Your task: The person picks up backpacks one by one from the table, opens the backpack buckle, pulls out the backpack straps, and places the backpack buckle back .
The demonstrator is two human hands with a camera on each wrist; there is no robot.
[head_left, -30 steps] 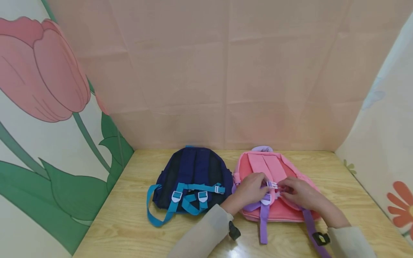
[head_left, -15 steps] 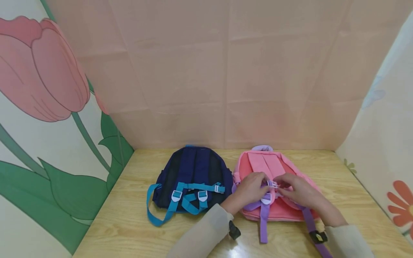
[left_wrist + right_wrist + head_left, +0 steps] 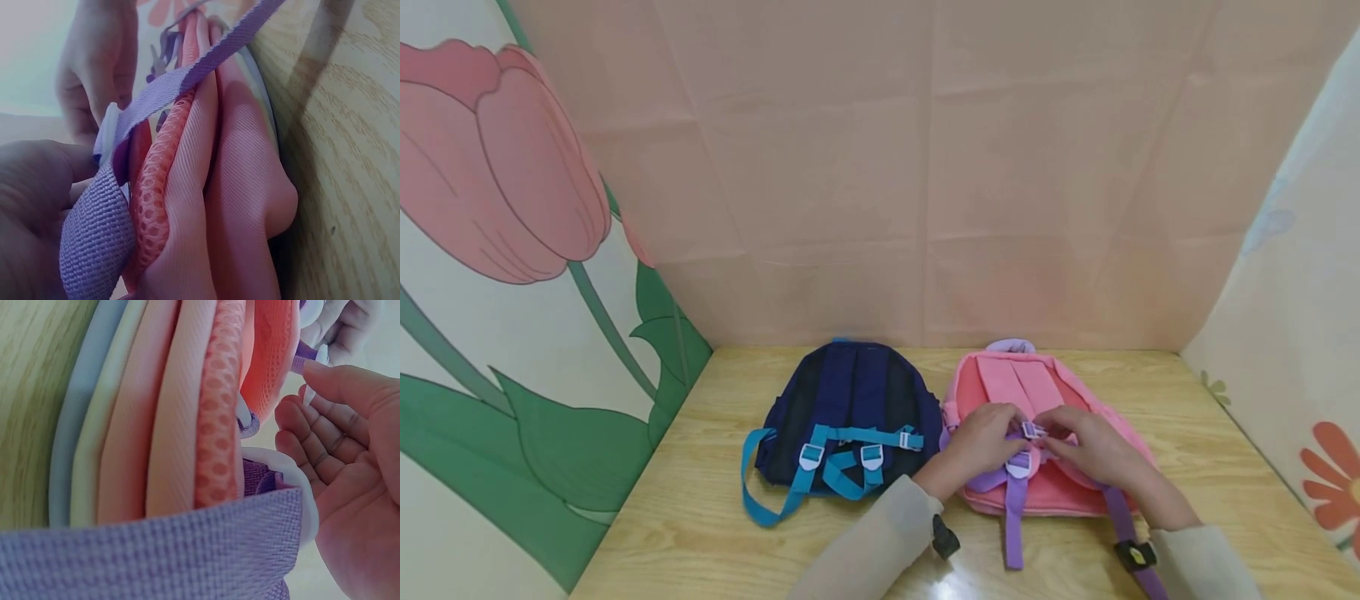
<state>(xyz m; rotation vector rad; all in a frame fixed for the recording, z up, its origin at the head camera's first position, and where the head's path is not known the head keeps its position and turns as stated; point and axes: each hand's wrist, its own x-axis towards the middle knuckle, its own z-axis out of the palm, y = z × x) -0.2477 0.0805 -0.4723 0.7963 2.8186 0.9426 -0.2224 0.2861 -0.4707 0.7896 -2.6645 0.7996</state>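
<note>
The white buckle [image 3: 1033,430] is located over the straps of the pink backpack [image 3: 1036,398], between the person's hands. The left grip [image 3: 981,442] is closed to a pinch on the buckle's purple-webbing side; the right grip [image 3: 1093,442] pinches the opposite side, thumb and fingertips nearly together. Change noted from where I stand: the right grip sits closer to the left than a second ago, and the buckle's prongs, plain to see then, are largely out of sight. In my judgement the two halves are now meeting; whether they are latched I cannot tell. The pink backpack lies straps up on the tabletop [image 3: 700,483]. Next to it, also straps up, lies a navy backpack [image 3: 850,383] with teal straps [image 3: 865,434].
</note>
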